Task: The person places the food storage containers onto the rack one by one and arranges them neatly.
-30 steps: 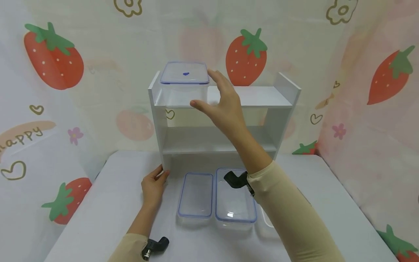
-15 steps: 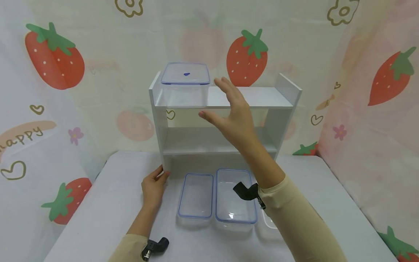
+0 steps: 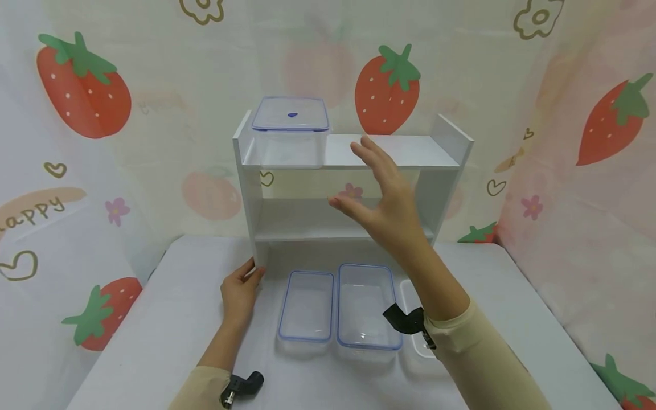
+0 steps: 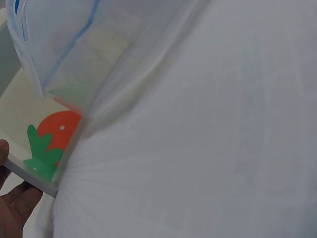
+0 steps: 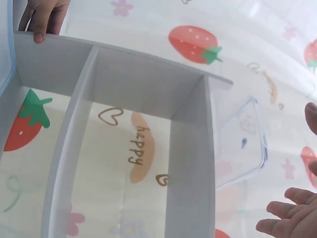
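Lower middle, nearest: small blue-rimmed box (image 3: 306, 307) and large blue-rimmed box (image 3: 365, 310) side by side on the table (image 3: 189, 285); right of them, white-rimmed box (image 3: 409, 294), partly hidden by the right forearm. Left of centre, lower half: left hand (image 3: 240, 295) pinches the front edge of the shelf's (image 3: 318, 219) side panel. Right of centre: right hand (image 3: 388, 202), fingers and thumb spread, holds nothing, apart from every box. Upper middle, farthest: lidded box (image 3: 290, 136) on the top board's left end. Judgement: one box appears placed; three on the table possibly left.
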